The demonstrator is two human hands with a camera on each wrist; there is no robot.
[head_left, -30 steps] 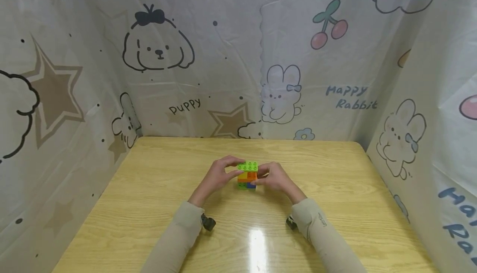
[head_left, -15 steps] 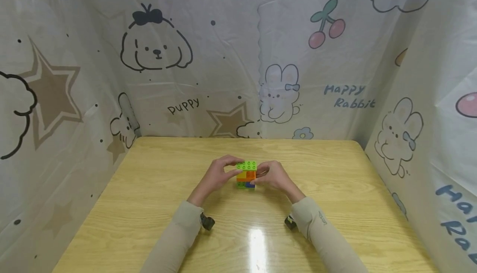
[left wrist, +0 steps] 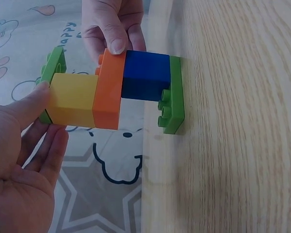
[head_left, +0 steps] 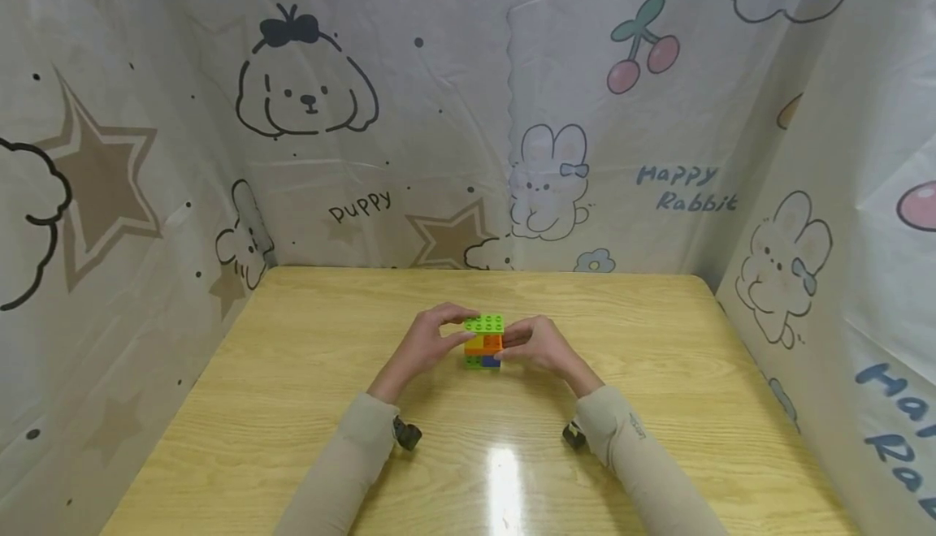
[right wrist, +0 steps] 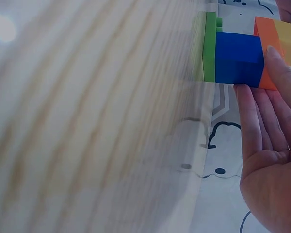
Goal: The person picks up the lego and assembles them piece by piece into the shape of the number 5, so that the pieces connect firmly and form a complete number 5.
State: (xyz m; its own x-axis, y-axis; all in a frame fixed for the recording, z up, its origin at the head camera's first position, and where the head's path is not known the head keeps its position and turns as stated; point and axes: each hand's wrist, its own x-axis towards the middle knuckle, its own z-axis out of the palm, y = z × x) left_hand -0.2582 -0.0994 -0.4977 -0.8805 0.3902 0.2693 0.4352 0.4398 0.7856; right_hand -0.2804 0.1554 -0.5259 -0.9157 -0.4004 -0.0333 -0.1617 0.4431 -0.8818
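Observation:
A stack of toy building bricks stands upright on the table (head_left: 292, 406), between the two hands. At its base lies a green plate brick (left wrist: 176, 97) with bare studs on the left and a blue brick (left wrist: 144, 75) on the right. Above them is an orange brick (left wrist: 109, 92), then a yellow brick (left wrist: 73, 99) on its left part, topped by a green plate brick (head_left: 485, 324). My left hand (head_left: 431, 343) pinches the stack near the top, thumb at the yellow brick and top plate. My right hand (head_left: 539, 346) pinches the orange brick from the right, thumb in front.
A patterned cloth wall (head_left: 439, 97) rises behind the table, with similar cloth along the left and right sides. Each wrist carries a small black camera, the left camera (head_left: 407, 434) and the right camera (head_left: 574, 434). A light reflection lies on the near tabletop.
Both hands keep their hold on the stack with hardly any movement. The head view has shifted slightly. The right wrist has moved a little to the right.

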